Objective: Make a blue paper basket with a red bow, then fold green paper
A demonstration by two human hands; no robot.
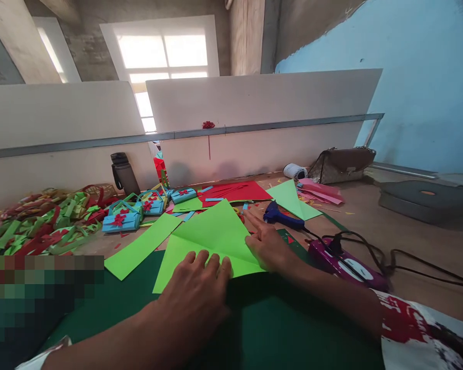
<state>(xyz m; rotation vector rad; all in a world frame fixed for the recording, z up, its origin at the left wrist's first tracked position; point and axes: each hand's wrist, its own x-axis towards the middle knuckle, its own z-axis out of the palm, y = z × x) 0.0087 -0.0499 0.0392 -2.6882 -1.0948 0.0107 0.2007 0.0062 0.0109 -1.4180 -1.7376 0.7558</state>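
Observation:
A bright green paper sheet [212,226] with a crease across it lies before me on a dark green mat [254,324]. My left hand [200,280] rests on its near part, fingers laid over the paper and slightly apart; the thumb is hidden. At the sheet's right edge is my right hand [268,241], its index finger stretched out past the edge and its thumb on the paper. The other right fingers are mostly hidden. A green paper strip [142,246] lies left of the sheet. Just beyond my right hand is a blue glue gun [281,216].
Small blue paper bags with red flowers [119,221] stand left, beside heaped paper strips [42,221]. Red paper [239,191] and pale green paper [293,200] lie behind. A purple power strip [347,264] with cords, a handbag [343,164] and a dark bottle [124,174] are around.

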